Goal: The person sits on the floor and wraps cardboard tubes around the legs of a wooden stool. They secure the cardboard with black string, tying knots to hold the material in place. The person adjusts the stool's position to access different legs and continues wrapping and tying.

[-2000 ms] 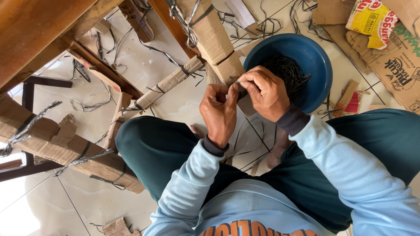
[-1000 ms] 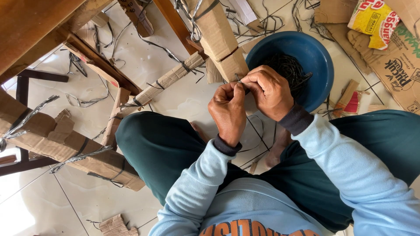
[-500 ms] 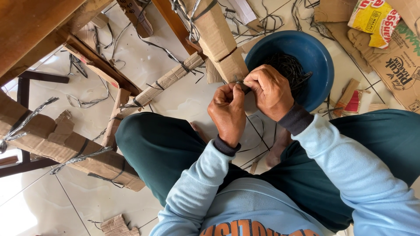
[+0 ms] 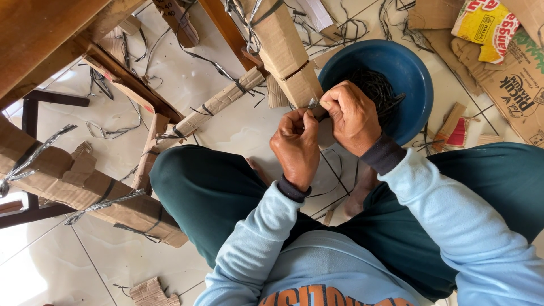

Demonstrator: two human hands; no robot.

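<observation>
Person sitting cross-legged on a pale tiled floor (image 4: 238, 133), dark green trousers, light blue sweatshirt. Both hands are up in front, working together on a thin dark strip of strapping (image 4: 315, 105) with a small shiny bit at its end. The left hand (image 4: 296, 148) is curled shut, thumb and forefinger pinching the strip from below. The right hand (image 4: 354, 116) is closed over it from the other side, fingertips (image 4: 328, 105) meeting the left ones right at that shiny end. So the strip sits pinched between both hands, just above the near rim of a round blue plastic bowl (image 4: 411, 73) that holds a tangled pile of black strips (image 4: 377, 88).

Just beside the hands, touching or nearly so, is a furniture leg wrapped in brown cardboard (image 4: 283, 48) and tied with strapping. More cardboard-wrapped legs (image 4: 85, 190) lie to the left. Loose dark offcuts are scattered over the tiles, and flattened cardboard boxes (image 4: 510, 79) plus a yellow and red packet (image 4: 487, 25) sit at top right.
</observation>
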